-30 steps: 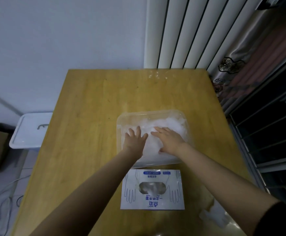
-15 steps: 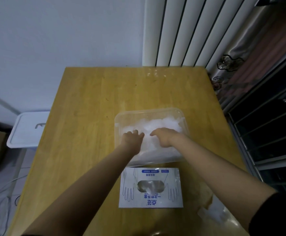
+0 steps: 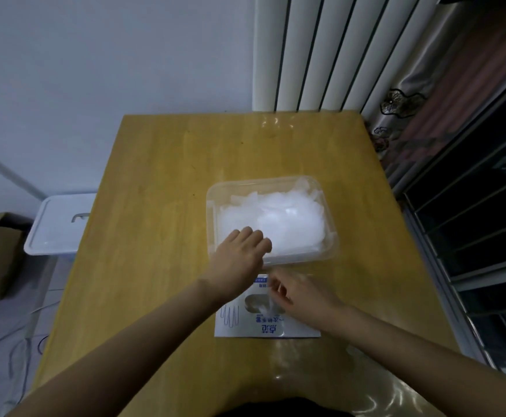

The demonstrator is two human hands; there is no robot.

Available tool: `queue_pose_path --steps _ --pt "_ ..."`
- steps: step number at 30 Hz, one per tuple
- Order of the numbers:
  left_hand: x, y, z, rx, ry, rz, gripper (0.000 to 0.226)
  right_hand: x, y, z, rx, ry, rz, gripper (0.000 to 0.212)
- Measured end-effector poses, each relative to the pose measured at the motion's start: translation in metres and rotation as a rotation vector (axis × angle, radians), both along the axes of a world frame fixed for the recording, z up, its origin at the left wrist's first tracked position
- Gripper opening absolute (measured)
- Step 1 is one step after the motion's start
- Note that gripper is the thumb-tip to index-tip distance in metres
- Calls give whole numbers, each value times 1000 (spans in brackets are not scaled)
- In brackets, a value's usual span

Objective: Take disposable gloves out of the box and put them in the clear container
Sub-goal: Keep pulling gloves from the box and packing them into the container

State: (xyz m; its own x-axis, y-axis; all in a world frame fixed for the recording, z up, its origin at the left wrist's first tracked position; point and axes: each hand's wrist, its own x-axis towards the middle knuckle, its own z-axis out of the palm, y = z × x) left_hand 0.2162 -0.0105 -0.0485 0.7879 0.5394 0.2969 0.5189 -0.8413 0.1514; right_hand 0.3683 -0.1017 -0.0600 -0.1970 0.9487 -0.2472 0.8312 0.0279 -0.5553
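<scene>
Fingers (image 3: pixel 276 291) of the right hand (image 3: pixel 303 296) curl over the box (image 3: pixel 263 326) slot — whether they pinch anything, I cannot tell. Beyond, the left hand (image 3: pixel 236 260) bends its fingers into the clear container (image 3: pixel 260 184), grip unclear. It is already heaped with gloves (image 3: pixel 282 221) — the box likely holds more.

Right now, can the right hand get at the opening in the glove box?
Probably yes. The right hand is over the oval opening of the glove box, nothing between them; the left hand is aside, at the near corner of the clear container.
</scene>
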Motion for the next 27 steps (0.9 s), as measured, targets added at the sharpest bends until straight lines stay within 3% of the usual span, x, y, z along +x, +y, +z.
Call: queue_pose_path --steps 4,9,12,16,22,24,27 --pt "-11 -20 -12 -24 43 -199 17 -1 -8 -18 -52 -230 191 41" --pt "-24 -41 -35 -166 230 -142 45 -10 -7 -18 14 -268 276 31" --pt "-34 -46 -44 -393 373 -16 66 -8 -8 -22 -30 -259 174 20" --pt "-33 -46 -48 -483 336 72 75 0 -5 -16 -89 -84 -85 10" --pt "-30 -50 -53 -516 291 125 69 14 -14 -16 -51 66 -234 13" --pt "-28 -51 -56 -580 233 159 58 14 -17 -16 -65 136 -205 4" --pt "-20 -51 -54 -681 46 263 30 11 -19 -15 -108 147 -104 19"
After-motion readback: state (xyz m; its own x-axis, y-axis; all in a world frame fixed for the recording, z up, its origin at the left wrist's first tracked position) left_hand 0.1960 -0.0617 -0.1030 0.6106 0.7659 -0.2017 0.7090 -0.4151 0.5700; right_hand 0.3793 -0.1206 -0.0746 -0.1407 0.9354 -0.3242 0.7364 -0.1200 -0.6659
